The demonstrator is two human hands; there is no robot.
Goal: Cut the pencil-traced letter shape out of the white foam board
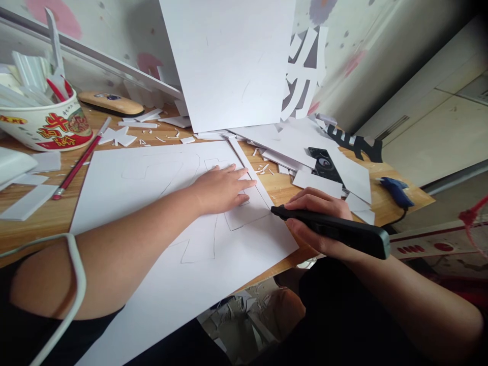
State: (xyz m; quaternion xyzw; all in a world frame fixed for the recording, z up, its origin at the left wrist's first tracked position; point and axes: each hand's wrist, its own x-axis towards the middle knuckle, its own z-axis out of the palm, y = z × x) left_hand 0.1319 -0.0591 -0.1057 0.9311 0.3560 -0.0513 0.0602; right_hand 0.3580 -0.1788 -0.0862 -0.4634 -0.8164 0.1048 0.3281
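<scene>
A large white board [152, 284] with pencil outlines drawn on it lies on the wooden table. My left hand [221, 189] is flat on it, fingers spread, pressing beside a narrow cut strip [237, 150] at the board's right side. My right hand [320, 216] grips a black utility knife [339, 229], its tip meeting the board's right edge near the end of a pencil line. The knife's blade is too small to make out.
A paper noodle bucket [41, 124] with plastic cutlery, a red pencil [82, 160] and an oval wooden case [112, 104] are at left. An upright white board [232, 66] stands behind. White offcuts [285, 147], a dark phone [326, 165] and a blue glue gun [396, 192] lie at right.
</scene>
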